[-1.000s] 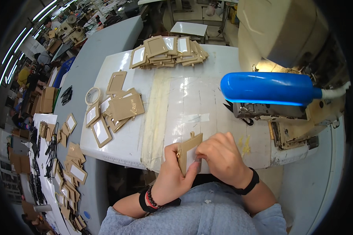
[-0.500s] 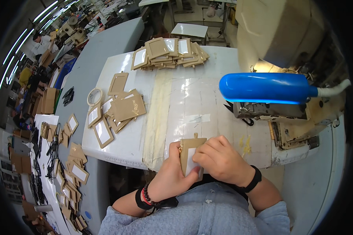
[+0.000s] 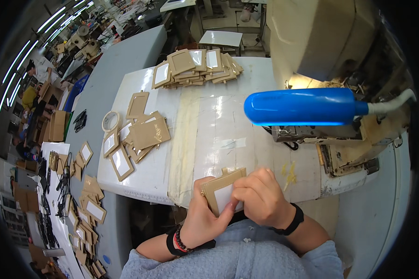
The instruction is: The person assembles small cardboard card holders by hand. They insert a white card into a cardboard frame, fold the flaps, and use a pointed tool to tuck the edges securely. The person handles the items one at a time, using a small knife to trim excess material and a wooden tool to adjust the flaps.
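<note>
A: At the near table edge, both hands on one tan card holder, lifted just over the edge, close to the body.

B: Fingers?

A: Left hand cups it from beneath, thumb pressed up on the lower corner. Right hand lies over its right side, fingers curled together and pinching that edge.

B: Handling?

A: Judged light, flat, fairly stiff, probably leather-like, with a clear window; seams possibly unfinished, view too small to tell. Best held by the border, off the window, which would smudge or crease.

B: Surroundings?

A: Loose holders and a tape roll at left, a stack at the far edge, blue lamp over the sewing machine at right.
</note>
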`<state>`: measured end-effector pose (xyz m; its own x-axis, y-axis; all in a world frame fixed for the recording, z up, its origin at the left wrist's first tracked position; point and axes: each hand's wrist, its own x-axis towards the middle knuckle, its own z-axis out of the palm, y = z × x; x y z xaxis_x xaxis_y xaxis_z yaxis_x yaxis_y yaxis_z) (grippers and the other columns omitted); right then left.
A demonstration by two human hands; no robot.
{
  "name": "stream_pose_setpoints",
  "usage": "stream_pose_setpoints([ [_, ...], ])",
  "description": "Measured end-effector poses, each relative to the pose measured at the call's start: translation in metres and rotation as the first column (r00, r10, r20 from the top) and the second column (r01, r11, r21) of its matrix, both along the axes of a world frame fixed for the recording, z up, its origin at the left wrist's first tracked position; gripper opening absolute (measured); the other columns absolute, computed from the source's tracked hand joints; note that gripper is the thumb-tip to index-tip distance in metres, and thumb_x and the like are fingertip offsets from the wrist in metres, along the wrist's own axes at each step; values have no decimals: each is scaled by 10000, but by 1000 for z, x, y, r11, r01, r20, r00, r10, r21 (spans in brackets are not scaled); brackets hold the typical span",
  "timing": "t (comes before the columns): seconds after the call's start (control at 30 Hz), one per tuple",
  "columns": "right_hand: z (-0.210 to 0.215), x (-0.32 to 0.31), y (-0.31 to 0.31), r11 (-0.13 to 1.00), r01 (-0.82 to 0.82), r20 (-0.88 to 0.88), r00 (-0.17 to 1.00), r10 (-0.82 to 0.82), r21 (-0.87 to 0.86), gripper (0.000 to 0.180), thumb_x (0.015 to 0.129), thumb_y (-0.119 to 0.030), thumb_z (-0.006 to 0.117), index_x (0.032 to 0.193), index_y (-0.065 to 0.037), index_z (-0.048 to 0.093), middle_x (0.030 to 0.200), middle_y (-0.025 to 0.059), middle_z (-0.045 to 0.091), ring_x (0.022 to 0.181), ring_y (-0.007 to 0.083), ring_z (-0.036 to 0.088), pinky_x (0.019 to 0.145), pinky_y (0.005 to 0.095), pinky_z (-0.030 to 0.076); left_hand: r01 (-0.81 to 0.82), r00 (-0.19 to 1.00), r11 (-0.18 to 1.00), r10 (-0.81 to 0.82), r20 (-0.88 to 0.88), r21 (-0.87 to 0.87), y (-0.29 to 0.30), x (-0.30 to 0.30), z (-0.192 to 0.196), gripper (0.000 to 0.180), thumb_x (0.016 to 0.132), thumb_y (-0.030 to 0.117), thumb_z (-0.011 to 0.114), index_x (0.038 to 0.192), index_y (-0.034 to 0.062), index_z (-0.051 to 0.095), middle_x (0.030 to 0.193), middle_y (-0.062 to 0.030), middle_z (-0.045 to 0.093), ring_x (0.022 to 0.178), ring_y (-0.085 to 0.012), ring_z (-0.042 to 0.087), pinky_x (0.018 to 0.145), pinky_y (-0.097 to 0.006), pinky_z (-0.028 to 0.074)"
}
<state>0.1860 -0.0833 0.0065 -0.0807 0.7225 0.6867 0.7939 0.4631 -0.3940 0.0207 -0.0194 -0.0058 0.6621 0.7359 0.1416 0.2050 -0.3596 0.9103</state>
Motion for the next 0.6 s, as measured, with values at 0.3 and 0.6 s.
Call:
stream_pose_setpoints([
  [0.3, 10, -34, -4, 981, -143, -192, 967, 166, 130, 99, 766, -39, 608, 841, -87, 566, 903, 22, 636, 835, 204, 603, 743, 329, 436, 37, 962, 949, 50, 269, -312, -6, 1, -5, 678, 692, 138, 822, 1175, 12, 364, 1084, -100, 537, 955, -153, 571, 813, -303, 491],
  [0.6, -6, -39, -8, 882, -451, -610, 664, 432, 134, 290, 754, 156, 576, 969, -12, 478, 826, 106, 526, 687, 257, 521, 695, 357, 440, -71, 958, 934, 160, 236, -349, -7, 12, 1, 583, 696, 115, 843, 1062, 14, 401, 949, -67, 579, 851, -111, 589, 734, -269, 509],
])
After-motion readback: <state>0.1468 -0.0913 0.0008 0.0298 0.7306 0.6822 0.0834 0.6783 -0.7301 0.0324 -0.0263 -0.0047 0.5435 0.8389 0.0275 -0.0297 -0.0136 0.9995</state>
